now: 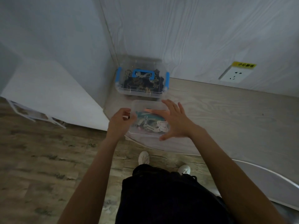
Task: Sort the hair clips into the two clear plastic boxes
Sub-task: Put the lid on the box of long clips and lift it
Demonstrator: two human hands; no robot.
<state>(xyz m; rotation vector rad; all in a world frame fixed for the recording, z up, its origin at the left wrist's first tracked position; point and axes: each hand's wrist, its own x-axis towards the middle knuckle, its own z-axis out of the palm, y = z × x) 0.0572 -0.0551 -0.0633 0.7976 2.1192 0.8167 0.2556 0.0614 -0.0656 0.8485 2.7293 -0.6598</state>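
Near box: the clear box [148, 104] sits at the table's front left corner, right in front of you, with no lid that you can make out on it.
Clips in near box: a loose pile of hair clips [150, 124] lies on its floor — a teal piece, a checked one, and a pale cartoon-shaped one toward the right side.
Far box: the second clear box [142, 92] stands just behind the near one, pushed into the corner where the two walls meet; its lid is on, with a blue handle [142, 74] on top and blue latches at both ends.
Clips in far box: dark clips [155, 83] fill it, seen through the lid.
Your left hand: your left hand [121, 122] is at the near box's left wall, fingers curled in; thumb and fingertips seem to pinch the rim, though blur keeps you from being sure.
Your right hand: your right hand [175, 122] hovers over the near box's right side — fingers straight and spread, thumb stretched toward the front edge, holding nothing.
Table: pale wood-grain table [226, 120] runs off to your right.
Wall: a white socket [235, 75] with a yellow sticker above it sits low on the right wall.
Floor: your two white shoes [144, 157] stand on grey plank flooring.
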